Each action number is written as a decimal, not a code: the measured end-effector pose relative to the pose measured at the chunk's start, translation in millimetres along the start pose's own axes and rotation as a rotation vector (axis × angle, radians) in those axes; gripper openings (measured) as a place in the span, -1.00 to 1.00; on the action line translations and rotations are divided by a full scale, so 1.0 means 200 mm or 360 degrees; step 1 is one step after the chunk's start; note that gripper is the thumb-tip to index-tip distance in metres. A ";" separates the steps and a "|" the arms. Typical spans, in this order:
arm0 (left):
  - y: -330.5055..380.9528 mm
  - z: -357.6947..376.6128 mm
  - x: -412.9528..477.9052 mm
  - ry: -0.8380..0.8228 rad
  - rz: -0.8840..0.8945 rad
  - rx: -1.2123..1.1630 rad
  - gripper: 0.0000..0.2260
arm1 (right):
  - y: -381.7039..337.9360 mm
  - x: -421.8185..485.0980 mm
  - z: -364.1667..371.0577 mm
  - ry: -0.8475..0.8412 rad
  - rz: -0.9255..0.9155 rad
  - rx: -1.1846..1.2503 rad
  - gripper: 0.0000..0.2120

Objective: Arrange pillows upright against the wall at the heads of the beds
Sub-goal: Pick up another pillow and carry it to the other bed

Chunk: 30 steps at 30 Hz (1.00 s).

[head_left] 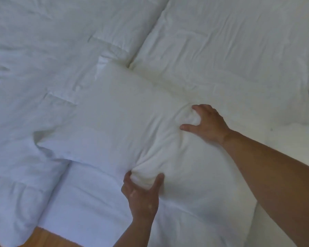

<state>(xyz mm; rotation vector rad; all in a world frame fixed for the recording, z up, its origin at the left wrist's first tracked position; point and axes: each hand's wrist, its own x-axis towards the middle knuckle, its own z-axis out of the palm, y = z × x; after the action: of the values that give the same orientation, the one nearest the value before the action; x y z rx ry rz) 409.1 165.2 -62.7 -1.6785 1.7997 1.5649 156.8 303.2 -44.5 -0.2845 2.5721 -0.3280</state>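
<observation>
The pillow (118, 118) lies flat on the bed (25, 59), slanting across the middle of the view, with two more pillows behind it — one at upper left (75, 24), one at upper right (230, 43). No wall shows here, so it is nowhere near upright yet.

The left hand (141, 191) pinches the near edge of the pillow, its fingers (158, 180) closed on a bunch of fabric. The right hand (207, 122) presses on the top face, fingers curled and clamped on a small knot of cloth.

The main risk is that both grips seem to hold mostly cover, not filling. On a lift the case could stretch or slide while the stuffing sags to one end, leaving a lumpy pillow that slumps instead of standing. Two handfuls set close together near one end may also let the far end droop and drag across the bedding, rucking it. A pinch this shallow could simply slip out.

Everything is soft white cotton, finely wrinkled and matte. The pillow is plump and oblong, dimpling deeply under the right hand and gathering into radiating folds at the left. The bedding below it is smoother, with long creases. A strip of warm wooden floor (48, 237) shows at the bottom edge.
</observation>
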 end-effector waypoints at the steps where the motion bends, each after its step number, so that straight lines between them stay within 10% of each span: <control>1: -0.01 0.03 0.01 -0.0012 -0.0060 -0.0090 0.08 | 0.01 0.06 0.00 -0.0043 0.0015 0.0037 0.12; 12: -0.09 0.22 0.22 -0.0111 -0.0211 -0.0610 0.31 | 0.17 0.55 0.14 -0.0507 0.0057 0.0324 0.20; 30: 0.00 -0.14 -0.12 -0.0365 -0.0047 -0.0761 -0.40 | -0.06 -0.18 -0.13 -0.0390 0.0010 0.1017 -0.58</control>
<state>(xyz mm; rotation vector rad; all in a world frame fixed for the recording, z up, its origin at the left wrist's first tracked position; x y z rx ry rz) 429.1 156.6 -33.2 -1.6041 1.3533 2.1995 174.7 305.0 -2.7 -0.0712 2.0955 -1.0111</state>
